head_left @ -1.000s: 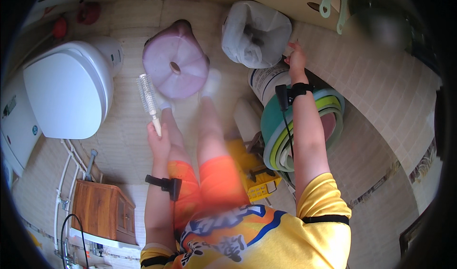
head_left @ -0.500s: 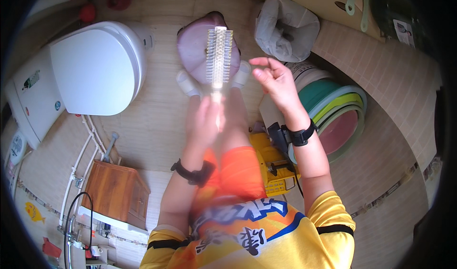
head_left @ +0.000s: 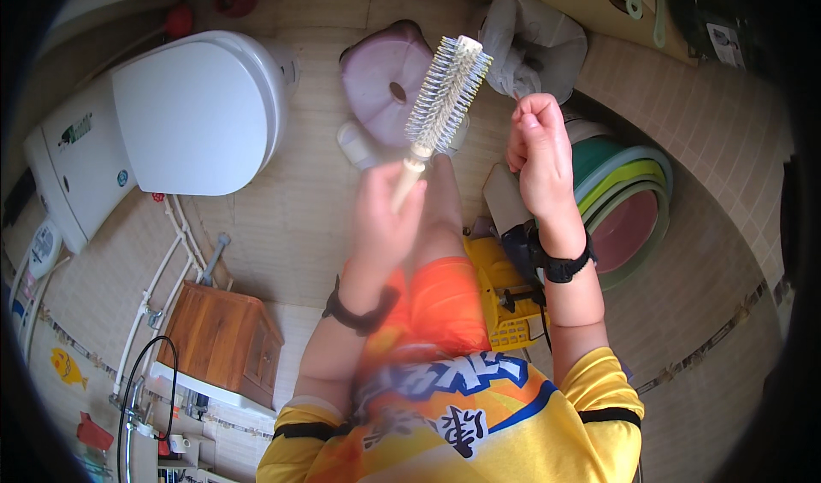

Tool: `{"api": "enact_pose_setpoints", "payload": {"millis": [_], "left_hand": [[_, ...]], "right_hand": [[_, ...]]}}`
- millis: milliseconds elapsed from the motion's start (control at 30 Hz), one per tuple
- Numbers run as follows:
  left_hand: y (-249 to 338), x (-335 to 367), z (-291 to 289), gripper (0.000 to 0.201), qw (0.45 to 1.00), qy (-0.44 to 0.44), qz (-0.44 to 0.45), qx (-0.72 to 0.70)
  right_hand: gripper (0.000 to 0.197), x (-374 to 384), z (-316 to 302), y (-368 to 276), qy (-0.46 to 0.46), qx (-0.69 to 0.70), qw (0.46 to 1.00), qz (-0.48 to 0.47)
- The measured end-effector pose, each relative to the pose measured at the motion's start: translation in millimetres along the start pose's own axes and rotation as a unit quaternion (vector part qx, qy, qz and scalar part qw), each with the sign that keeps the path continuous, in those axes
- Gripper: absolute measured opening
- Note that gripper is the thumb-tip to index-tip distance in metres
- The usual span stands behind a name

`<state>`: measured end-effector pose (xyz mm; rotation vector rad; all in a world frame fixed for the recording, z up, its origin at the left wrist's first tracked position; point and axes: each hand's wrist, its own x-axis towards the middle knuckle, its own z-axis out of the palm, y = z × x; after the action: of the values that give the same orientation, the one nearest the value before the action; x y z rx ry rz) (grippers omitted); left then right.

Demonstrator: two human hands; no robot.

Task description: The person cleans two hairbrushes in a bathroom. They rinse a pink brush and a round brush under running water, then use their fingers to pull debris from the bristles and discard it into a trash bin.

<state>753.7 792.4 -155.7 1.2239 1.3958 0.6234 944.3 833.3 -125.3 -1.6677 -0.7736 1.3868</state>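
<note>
A cream-coloured round hairbrush (head_left: 449, 98) with rows of thin bristles slants up to the right in front of me. My left hand (head_left: 386, 214), slightly blurred, is closed round its handle. To the right, apart from the brush, my right hand (head_left: 542, 150) is raised with its fingers curled in and the thumb against them. Whatever those fingers hold, if anything, is too small or hidden to make out. Just beyond the right hand stands a bin (head_left: 547, 51) with a pale plastic liner. Behind the brush sits a low pinkish-purple stool (head_left: 376, 73) with a hole in its seat.
A white toilet (head_left: 201, 111) with its lid down is at the left. Stacked coloured basins (head_left: 629, 226) lean by the right wall. A yellow plastic item (head_left: 492, 278) is beside my legs. At the lower left is a brown wooden cabinet (head_left: 218, 333) near white pipes (head_left: 175, 244).
The hairbrush has gone from upright to tilted right, carried by my left hand. My right hand has moved right, nearer the bin, and its fingers have curled in.
</note>
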Motion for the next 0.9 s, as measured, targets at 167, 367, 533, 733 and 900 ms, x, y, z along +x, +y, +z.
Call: {"api": "enact_pose_setpoints", "payload": {"millis": [167, 367, 533, 733, 900], "left_hand": [[12.6, 2.2, -7.9, 0.024, 0.995, 0.052, 0.026, 0.082], [31.4, 7.3, -14.8, 0.025, 0.974, 0.095, 0.071, 0.191], [39.6, 9.1, -19.6, 0.026, 0.971, 0.097, 0.069, 0.209], [45.0, 11.4, -21.8, 0.024, 0.981, 0.105, 0.047, 0.158], [41.1, 8.3, -23.3, 0.025, 0.987, 0.076, 0.041, 0.136]], "right_hand": [[0.005, -12.5, 14.9, -28.1, -0.016, -0.205, 0.972, -0.117], [0.008, -16.3, 32.2, -35.8, 0.005, -0.280, 0.954, -0.110], [0.005, -13.6, 37.3, -39.3, 0.003, -0.295, 0.947, -0.129], [0.005, -10.8, 40.1, -44.4, 0.015, -0.259, 0.957, -0.130], [0.005, -9.9, 40.8, -41.3, 0.004, -0.256, 0.958, -0.133]]}}
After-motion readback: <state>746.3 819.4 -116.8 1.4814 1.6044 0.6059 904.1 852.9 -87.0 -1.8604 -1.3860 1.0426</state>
